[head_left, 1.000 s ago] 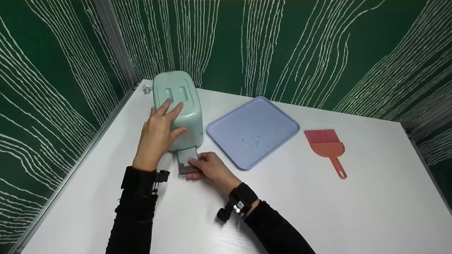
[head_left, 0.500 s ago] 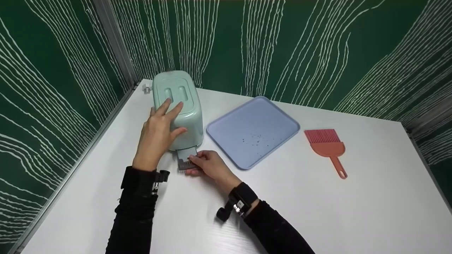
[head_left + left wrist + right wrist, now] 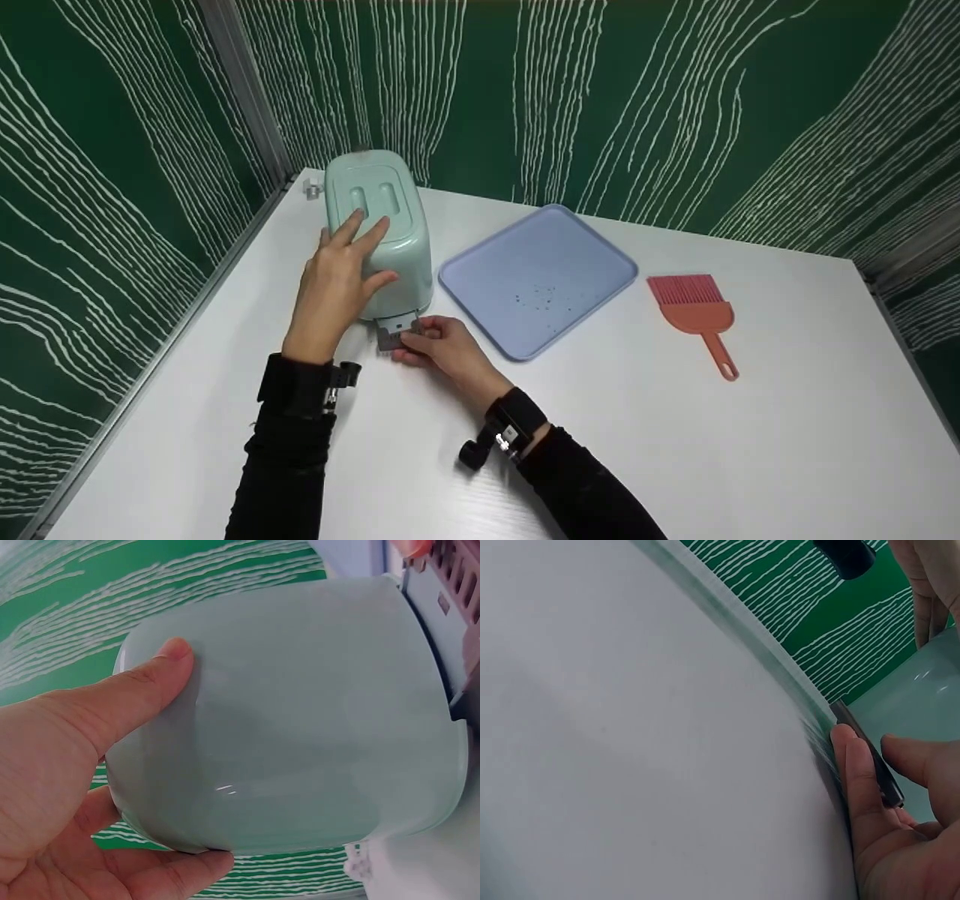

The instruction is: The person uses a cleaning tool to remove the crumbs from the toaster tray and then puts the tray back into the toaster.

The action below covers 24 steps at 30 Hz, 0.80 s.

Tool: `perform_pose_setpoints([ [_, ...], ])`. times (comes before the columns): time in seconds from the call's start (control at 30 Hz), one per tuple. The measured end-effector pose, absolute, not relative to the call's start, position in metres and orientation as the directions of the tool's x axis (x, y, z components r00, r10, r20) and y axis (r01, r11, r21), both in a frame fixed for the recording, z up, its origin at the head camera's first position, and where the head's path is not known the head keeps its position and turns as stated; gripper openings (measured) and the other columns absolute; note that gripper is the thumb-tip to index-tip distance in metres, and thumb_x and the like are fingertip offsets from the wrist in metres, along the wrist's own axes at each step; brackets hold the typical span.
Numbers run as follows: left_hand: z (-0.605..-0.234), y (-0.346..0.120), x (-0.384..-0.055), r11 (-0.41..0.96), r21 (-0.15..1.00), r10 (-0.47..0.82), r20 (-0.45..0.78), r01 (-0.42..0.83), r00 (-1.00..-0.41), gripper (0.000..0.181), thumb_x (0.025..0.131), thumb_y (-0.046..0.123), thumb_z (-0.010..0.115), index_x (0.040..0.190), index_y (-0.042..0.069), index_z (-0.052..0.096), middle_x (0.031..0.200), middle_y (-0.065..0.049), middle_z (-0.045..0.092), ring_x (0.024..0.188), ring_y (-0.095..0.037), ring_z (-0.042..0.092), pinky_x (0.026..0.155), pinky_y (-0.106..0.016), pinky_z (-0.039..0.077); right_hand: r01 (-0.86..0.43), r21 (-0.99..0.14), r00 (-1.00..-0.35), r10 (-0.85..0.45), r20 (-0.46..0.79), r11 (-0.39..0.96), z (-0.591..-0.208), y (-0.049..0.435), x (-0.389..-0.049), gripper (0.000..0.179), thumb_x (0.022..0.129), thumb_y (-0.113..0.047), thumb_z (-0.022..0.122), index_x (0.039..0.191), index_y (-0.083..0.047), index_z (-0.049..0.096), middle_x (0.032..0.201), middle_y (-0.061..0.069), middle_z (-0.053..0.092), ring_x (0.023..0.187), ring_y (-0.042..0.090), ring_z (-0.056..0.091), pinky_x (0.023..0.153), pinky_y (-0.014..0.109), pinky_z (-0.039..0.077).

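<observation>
A mint-green toaster [image 3: 397, 277] with two slot-like recesses on its top stands at the left of the table. My left hand [image 3: 334, 281] holds its near end, thumb on the end face and fingers over the top and side; the left wrist view shows the thumb [image 3: 150, 686] against the smooth face. Low at that end, a grey crumb tray [image 3: 390, 339] sticks out a short way. My right hand [image 3: 450, 349] pinches the slotted outer edge of the tray between thumb and fingers. In the right wrist view, the tray's dark edge [image 3: 881, 772] lies between them.
A lilac tray [image 3: 540, 247] scattered with dark crumbs lies right of the toaster. Farther right rest a small orange dustpan [image 3: 694, 316] and a pink-red brush [image 3: 682, 289]. Green walls with white lines border the white table [image 3: 600, 427]; a small clear object [image 3: 312, 189] sits behind the toaster's left side.
The crumb tray has slid farther into the toaster, with my right hand moving slightly away from me along with it. My left hand and the toaster have stayed in place.
</observation>
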<state>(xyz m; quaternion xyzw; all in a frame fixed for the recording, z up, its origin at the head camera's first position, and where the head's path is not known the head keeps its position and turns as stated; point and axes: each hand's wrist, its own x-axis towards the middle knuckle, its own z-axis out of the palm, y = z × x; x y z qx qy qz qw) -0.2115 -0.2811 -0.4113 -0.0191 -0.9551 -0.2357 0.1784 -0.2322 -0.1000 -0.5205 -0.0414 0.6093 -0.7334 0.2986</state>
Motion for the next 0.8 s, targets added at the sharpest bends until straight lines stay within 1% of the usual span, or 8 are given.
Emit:
perform_pose_setpoints([
  [0.1, -0.411, -0.281, -0.212, 0.888, 0.445, -0.050, 0.342, 0.115, -0.938, 0.077, 0.090, 0.031, 0.086, 0.160, 0.022, 0.054, 0.171, -0.019, 0.041, 0.143, -0.073, 0.038, 0.108, -0.078, 0.046, 0.394, -0.913, -0.821, -0.487, -0.298, -0.105, -0.520, -0.101, -0.232, 0.033, 0.101, 0.009, 0.066, 0.131, 0.010, 0.053, 0.097, 0.011, 0.071, 0.083, 0.018, 0.080, 0.087, 0.028, 0.065],
  [0.2, -0.410, -0.281, -0.212, 0.886, 0.450, -0.051, 0.340, 0.114, -0.939, 0.077, 0.090, 0.030, 0.087, 0.159, 0.022, 0.054, 0.171, -0.019, 0.041, 0.143, -0.073, 0.038, 0.108, -0.078, 0.046, 0.387, -0.916, -0.826, -0.482, -0.292, -0.108, -0.521, -0.102, -0.233, 0.041, 0.098, 0.013, 0.065, 0.137, 0.013, 0.051, 0.104, 0.017, 0.072, 0.088, 0.021, 0.080, 0.091, 0.030, 0.065],
  [0.3, -0.410, -0.281, -0.212, 0.886, 0.450, -0.052, 0.340, 0.114, -0.939, 0.077, 0.090, 0.031, 0.087, 0.159, 0.022, 0.054, 0.171, -0.019, 0.041, 0.143, -0.073, 0.037, 0.108, -0.078, 0.046, 0.385, -0.917, -0.834, -0.464, -0.298, -0.102, -0.522, -0.103, -0.233, 0.047, 0.097, 0.015, 0.066, 0.141, 0.014, 0.050, 0.110, 0.020, 0.072, 0.089, 0.023, 0.080, 0.092, 0.031, 0.065],
  [0.37, -0.410, -0.281, -0.212, 0.884, 0.454, -0.056, 0.338, 0.110, -0.940, 0.077, 0.090, 0.031, 0.087, 0.159, 0.022, 0.054, 0.171, -0.019, 0.041, 0.144, -0.073, 0.037, 0.108, -0.078, 0.046, 0.380, -0.919, -0.842, -0.450, -0.298, -0.101, -0.523, -0.105, -0.233, 0.048, 0.096, 0.016, 0.066, 0.141, 0.015, 0.049, 0.109, 0.020, 0.072, 0.089, 0.023, 0.081, 0.091, 0.031, 0.065],
  [0.47, -0.411, -0.281, -0.212, 0.883, 0.457, -0.060, 0.331, 0.104, -0.942, 0.077, 0.090, 0.032, 0.086, 0.159, 0.023, 0.054, 0.171, -0.018, 0.041, 0.144, -0.073, 0.036, 0.108, -0.079, 0.046, 0.377, -0.921, -0.851, -0.430, -0.302, -0.099, -0.524, -0.107, -0.233, 0.042, 0.097, 0.014, 0.067, 0.137, 0.015, 0.052, 0.100, 0.015, 0.073, 0.085, 0.021, 0.080, 0.088, 0.029, 0.066],
  [0.57, -0.411, -0.281, -0.213, 0.883, 0.459, -0.063, 0.319, 0.096, -0.946, 0.078, 0.090, 0.032, 0.086, 0.160, 0.023, 0.053, 0.172, -0.017, 0.040, 0.145, -0.072, 0.035, 0.108, -0.079, 0.046, 0.371, -0.925, -0.855, -0.419, -0.306, -0.082, -0.524, -0.108, -0.233, 0.031, 0.099, 0.010, 0.068, 0.127, 0.012, 0.057, 0.090, 0.010, 0.072, 0.079, 0.017, 0.079, 0.082, 0.027, 0.066],
  [0.67, -0.410, -0.281, -0.213, 0.884, 0.460, -0.067, 0.305, 0.085, -0.950, 0.078, 0.091, 0.032, 0.086, 0.160, 0.024, 0.053, 0.173, -0.017, 0.039, 0.146, -0.072, 0.034, 0.108, -0.079, 0.045, 0.357, -0.933, -0.855, -0.417, -0.308, -0.043, -0.524, -0.110, -0.234, 0.020, 0.100, 0.004, 0.070, 0.117, 0.007, 0.060, 0.084, 0.009, 0.074, 0.073, 0.015, 0.078, 0.076, 0.025, 0.066],
  [0.8, -0.410, -0.281, -0.213, 0.882, 0.464, -0.072, 0.294, 0.077, -0.953, 0.078, 0.091, 0.032, 0.086, 0.161, 0.024, 0.052, 0.173, -0.017, 0.038, 0.148, -0.071, 0.033, 0.109, -0.080, 0.043, 0.328, -0.945, -0.853, -0.426, -0.300, 0.007, -0.524, -0.111, -0.236, 0.008, 0.103, -0.002, 0.068, 0.105, 0.004, 0.063, 0.079, 0.008, 0.075, 0.067, 0.013, 0.077, 0.071, 0.025, 0.066],
])
